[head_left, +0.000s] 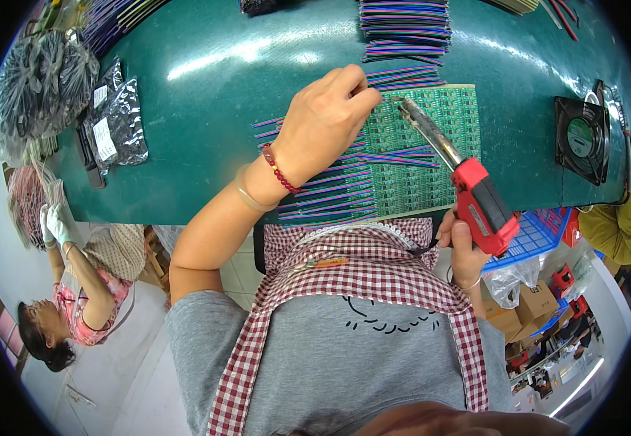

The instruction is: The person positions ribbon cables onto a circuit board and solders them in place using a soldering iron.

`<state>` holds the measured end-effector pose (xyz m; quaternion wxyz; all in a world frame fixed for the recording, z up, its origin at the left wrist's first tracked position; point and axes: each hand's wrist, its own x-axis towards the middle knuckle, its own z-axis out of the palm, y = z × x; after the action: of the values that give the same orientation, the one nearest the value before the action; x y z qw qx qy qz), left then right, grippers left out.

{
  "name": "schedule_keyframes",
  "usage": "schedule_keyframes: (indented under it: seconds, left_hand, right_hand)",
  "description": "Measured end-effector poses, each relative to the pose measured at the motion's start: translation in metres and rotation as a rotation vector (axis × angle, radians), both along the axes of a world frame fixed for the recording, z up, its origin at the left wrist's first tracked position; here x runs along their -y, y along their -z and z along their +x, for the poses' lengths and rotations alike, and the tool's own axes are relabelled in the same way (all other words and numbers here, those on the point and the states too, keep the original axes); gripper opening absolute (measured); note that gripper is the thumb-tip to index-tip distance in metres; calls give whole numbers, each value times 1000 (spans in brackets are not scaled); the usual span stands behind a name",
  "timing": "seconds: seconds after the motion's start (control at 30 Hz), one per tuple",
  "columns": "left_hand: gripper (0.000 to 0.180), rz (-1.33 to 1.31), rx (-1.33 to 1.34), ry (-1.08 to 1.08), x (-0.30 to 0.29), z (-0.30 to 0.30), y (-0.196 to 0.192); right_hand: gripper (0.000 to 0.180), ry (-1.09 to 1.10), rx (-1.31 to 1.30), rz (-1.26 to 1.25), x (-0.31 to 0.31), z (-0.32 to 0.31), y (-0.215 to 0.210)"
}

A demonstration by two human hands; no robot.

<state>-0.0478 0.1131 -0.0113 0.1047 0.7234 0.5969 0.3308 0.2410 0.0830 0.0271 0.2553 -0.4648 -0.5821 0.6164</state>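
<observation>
Circuit-board panel (410, 185) could scorch if the right hand (468, 254), clasping the soldering gun (483, 207), slips; ten-o'clock left hand (330, 109) pinches, contents unclear.

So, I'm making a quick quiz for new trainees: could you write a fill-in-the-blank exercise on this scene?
1. The red soldering gun is in the person's ____ hand.
2. The circuit boards near its tip are ____ in colour.
3. At the right end of the table is a black ____.
4. A red beaded ____ circles the left wrist.

Missing words: right; green; fan; bracelet.
</observation>
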Motion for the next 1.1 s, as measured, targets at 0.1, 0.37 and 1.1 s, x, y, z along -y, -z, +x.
schedule_keyframes:
  seconds: [0.1, 0.37, 1.1]
  left_hand:
    - [13, 4, -15, -6, 1, -1, 0]
    - [13, 18, -16, -10, 0, 0, 0]
    - [12, 32, -91, 0, -1, 0, 1]
  right_hand:
    - [39, 88, -86, 20, 1, -6, -4]
    - [40, 40, -33, 7, 0, -6, -4]
    - [50, 360, -232, 78, -17, -13, -1]
